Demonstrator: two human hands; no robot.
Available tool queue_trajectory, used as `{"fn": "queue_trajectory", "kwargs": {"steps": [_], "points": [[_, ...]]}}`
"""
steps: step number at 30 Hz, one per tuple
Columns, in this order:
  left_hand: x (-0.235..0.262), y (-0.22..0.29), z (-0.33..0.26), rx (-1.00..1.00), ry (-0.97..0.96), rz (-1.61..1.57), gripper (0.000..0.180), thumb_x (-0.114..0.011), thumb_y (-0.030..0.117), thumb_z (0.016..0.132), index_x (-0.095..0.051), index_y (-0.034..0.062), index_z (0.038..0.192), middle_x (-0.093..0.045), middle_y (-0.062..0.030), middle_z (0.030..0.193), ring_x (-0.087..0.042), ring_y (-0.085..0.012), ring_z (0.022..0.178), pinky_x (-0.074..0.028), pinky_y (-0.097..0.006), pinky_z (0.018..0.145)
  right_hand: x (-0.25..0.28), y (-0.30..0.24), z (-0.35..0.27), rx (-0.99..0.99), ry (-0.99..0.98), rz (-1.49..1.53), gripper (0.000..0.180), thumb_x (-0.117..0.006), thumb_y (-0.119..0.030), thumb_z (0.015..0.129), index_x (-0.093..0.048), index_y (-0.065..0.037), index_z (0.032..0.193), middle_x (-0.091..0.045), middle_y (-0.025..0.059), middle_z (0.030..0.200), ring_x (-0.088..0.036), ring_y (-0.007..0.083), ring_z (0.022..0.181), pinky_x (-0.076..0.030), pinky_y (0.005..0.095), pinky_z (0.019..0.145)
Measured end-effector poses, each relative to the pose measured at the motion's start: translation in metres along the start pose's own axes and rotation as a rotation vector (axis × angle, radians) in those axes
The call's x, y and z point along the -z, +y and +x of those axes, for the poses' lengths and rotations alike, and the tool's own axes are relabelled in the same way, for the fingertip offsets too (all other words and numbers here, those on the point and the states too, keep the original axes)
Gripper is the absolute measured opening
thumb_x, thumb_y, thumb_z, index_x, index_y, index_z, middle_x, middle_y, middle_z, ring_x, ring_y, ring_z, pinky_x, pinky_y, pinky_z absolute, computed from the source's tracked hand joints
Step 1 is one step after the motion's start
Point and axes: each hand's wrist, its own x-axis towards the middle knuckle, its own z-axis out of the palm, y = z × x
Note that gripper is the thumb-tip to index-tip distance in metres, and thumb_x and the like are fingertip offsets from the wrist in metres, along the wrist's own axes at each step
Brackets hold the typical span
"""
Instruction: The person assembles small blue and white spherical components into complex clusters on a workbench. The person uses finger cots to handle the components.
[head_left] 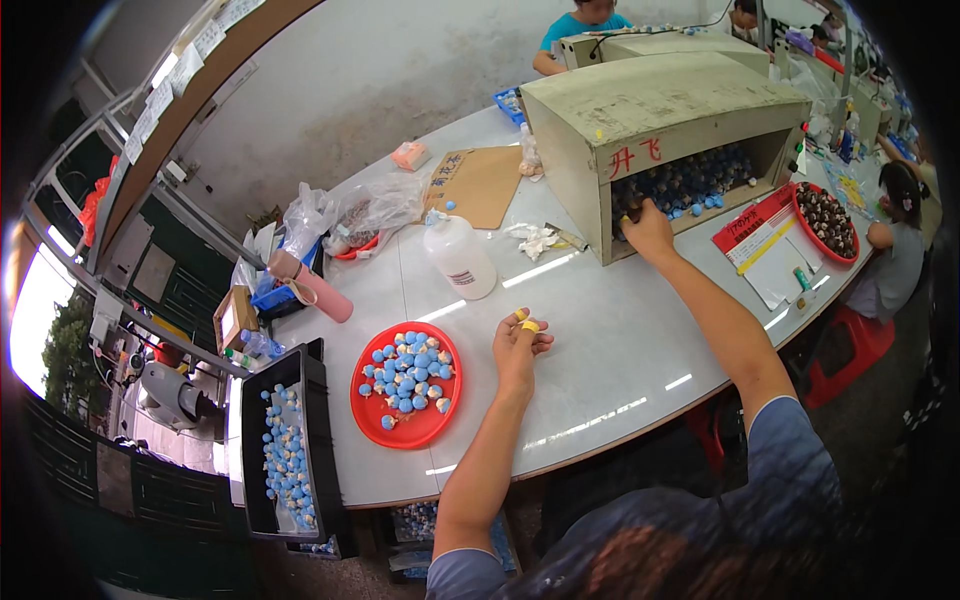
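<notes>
My left hand [518,352] is over the grey-white tabletop, its fingers loosely bent and apart, with yellow wraps on two of them. Nothing shows in it. To its left sits a round red tray [447,420] with several small light-blue balls [405,372] that have pale, beige parts. My right hand [648,232] reaches to the left side of the opening of a beige metal box [660,110]. Its fingers touch or nearly touch a heap of blue balls [690,180], mostly dark in the shade. The fingertips are too shaded to show whether they grip one.
A white plastic bottle [460,260] stands mid-table, near cardboard [480,185] and crumpled tissue [533,240]. A pink flask [312,288] and a black crate [318,430] of blue balls are at left. Right of the box lies a red tray [828,222] of brown pieces. Other people sit beyond.
</notes>
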Motion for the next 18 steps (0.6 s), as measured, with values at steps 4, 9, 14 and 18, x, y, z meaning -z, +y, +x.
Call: {"fn": "queue_trajectory", "kwargs": {"steps": [4, 9, 14, 18], "points": [[-0.004, -0.018, -0.005, -0.19, -0.041, 0.196, 0.04, -0.063, 0.008, 0.089, -0.045, -0.0017, 0.123, -0.06, -0.0133, 0.101, -0.063, -0.0179, 0.085, -0.053, -0.029, 0.071, 0.024, -0.006, -0.062, -0.397, -0.537, 0.897, 0.025, -0.064, -0.02, 0.082, -0.059, -0.006, 0.102, -0.062, 0.0003, 0.086, -0.051, 0.0091, 0.067, -0.039, 0.0258, 0.053], [-0.02, -0.013, -0.019, -0.614, -0.186, 0.774, 0.056, -0.076, 0.005, 0.076, -0.046, 0.0005, 0.123, -0.057, -0.0129, 0.116, -0.062, -0.0218, 0.103, -0.055, -0.031, 0.073, 0.031, -0.047, -0.139, -0.472, -0.855, 0.944, 0.028, -0.062, -0.017, 0.084, -0.056, -0.006, 0.109, -0.061, 0.0011, 0.088, -0.051, 0.0074, 0.07, -0.039, 0.0228, 0.056], [-0.012, -0.018, -0.015, -0.612, -0.192, 0.83, 0.046, -0.074, 0.004, 0.077, -0.051, -0.0003, 0.117, -0.064, -0.0102, 0.104, -0.066, -0.0204, 0.092, -0.055, -0.029, 0.069, 0.018, -0.06, -0.164, -0.334, -0.786, 0.97, 0.029, -0.06, -0.009, 0.089, -0.051, 0.0, 0.115, -0.063, 0.0062, 0.092, -0.059, 0.0104, 0.08, -0.046, 0.0233, 0.067], [-0.019, -0.009, -0.017, -0.207, -0.182, 0.518, 0.033, -0.067, 0.008, 0.086, -0.054, -0.0029, 0.113, -0.067, -0.0111, 0.102, -0.067, -0.0176, 0.089, -0.052, -0.026, 0.066, 0.024, -0.057, -0.166, -0.311, -0.792, 1.038, 0.026, -0.06, -0.009, 0.09, -0.053, 0.001, 0.113, -0.062, 0.005, 0.091, -0.057, 0.0087, 0.08, -0.045, 0.022, 0.071]]}}
